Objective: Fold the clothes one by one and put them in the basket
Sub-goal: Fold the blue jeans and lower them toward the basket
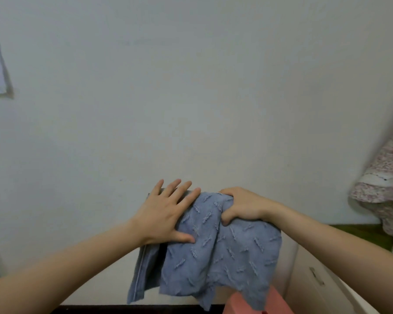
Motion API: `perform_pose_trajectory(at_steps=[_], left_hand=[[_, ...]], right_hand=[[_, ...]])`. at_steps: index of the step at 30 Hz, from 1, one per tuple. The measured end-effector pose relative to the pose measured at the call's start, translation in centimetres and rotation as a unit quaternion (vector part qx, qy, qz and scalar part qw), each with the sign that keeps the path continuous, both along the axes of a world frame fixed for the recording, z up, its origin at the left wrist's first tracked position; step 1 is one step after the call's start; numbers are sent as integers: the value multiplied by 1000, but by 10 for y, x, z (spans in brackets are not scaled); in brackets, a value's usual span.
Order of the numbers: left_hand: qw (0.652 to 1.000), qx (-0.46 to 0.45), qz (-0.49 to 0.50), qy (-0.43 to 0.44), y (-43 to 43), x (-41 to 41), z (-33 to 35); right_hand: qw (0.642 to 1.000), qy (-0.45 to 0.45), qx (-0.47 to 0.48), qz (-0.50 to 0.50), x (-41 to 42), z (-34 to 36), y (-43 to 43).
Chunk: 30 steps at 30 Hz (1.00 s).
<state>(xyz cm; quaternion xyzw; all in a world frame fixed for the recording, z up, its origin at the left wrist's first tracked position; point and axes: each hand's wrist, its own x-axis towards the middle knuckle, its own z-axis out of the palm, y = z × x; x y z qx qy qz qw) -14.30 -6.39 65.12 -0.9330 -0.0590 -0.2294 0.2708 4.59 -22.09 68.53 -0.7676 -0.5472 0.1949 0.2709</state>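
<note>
Nearest, cut off at the bottom edge: pink basket [259,302], partly hidden under the hanging blue textured garment [225,252]. Held in the air before a bare white wall [191,87], long axis hanging downward. Left hand [166,214] flat, fingers spread on it; right hand [243,207] grip clamped on its top. Floral fabric [386,177] at right, blurred

Both bare arms reach forward; the left hand [166,215] lies flat with fingers spread, the right hand [241,206] is clenched.
</note>
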Motion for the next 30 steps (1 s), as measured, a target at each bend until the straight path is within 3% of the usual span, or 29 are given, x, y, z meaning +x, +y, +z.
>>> perform_pose_trajectory(at_steps=[4,10,17,22,26,30], left_hand=[[998,-7,19,57,7,-9,-3],[997,-75,22,22,1,-3,-9],[983,-89,70,-141,4,15,-13],[980,-147,78,-112,7,27,-13],[996,-56,50,-58,8,27,-19],[999,13,-30,-21,7,15,-21]], right_hand=[[993,110,-28,31,5,1,1],[979,177,-80,66,12,6,4],[962,272,20,-29,9,-10,13],[963,250,76,-69,2,-16,14],[972,225,56,-31,8,-9,8],[953,295,0,70,17,-6,0]])
